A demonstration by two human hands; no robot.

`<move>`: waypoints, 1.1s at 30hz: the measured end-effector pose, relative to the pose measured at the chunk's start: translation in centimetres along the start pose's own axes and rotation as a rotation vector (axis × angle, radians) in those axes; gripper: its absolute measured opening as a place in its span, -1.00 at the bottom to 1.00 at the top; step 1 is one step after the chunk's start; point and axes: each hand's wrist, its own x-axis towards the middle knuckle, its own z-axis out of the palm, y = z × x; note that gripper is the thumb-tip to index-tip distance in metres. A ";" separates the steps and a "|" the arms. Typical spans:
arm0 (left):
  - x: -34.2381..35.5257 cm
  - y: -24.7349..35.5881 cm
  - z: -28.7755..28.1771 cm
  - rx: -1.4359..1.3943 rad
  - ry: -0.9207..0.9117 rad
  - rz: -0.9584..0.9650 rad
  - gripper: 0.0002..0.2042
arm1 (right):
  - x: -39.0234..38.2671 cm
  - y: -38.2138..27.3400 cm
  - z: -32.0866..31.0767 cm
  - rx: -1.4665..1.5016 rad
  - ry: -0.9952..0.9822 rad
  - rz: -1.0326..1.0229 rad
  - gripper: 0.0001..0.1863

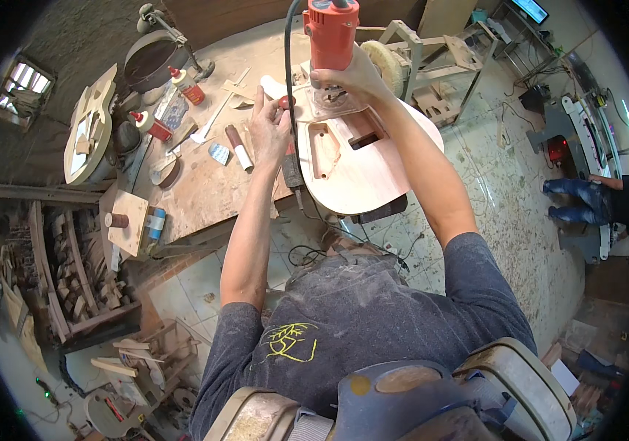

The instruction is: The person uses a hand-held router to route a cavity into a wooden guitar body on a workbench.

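A red handheld router (331,37) stands upright over a pale wooden guitar body (369,173), its base plate (329,103) resting on the wood. My right hand (362,77) is wrapped around the lower part of the router. My left hand (269,131) is at the body's left edge, thumb and fingers around a red knob (286,102); what the knob belongs to is hidden. A black power cord (290,73) hangs down past my left fingers. Routed into the body are a long shallow cavity (322,151) and a rectangular opening (364,138).
The dusty workbench (211,184) carries two red glue bottles (188,86), a brown-and-white tube (238,147) and wood scraps. Another guitar body (90,132) leans at the left. A wooden frame (439,73) stands beyond my right arm. Another person (594,202) stands far right.
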 end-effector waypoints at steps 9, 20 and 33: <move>-0.1 -0.9 -0.1 -0.118 -0.014 -0.023 -0.72 | -0.1 -0.6 0.8 0.054 0.017 -0.002 -0.50; -0.3 -1.3 -0.3 -0.098 0.021 -0.002 -0.69 | 0.0 0.0 1.1 0.060 0.017 0.001 -0.53; -0.7 -0.2 -0.9 -0.101 0.017 -0.053 -0.74 | 0.2 0.6 1.2 -0.092 0.027 -0.042 -0.53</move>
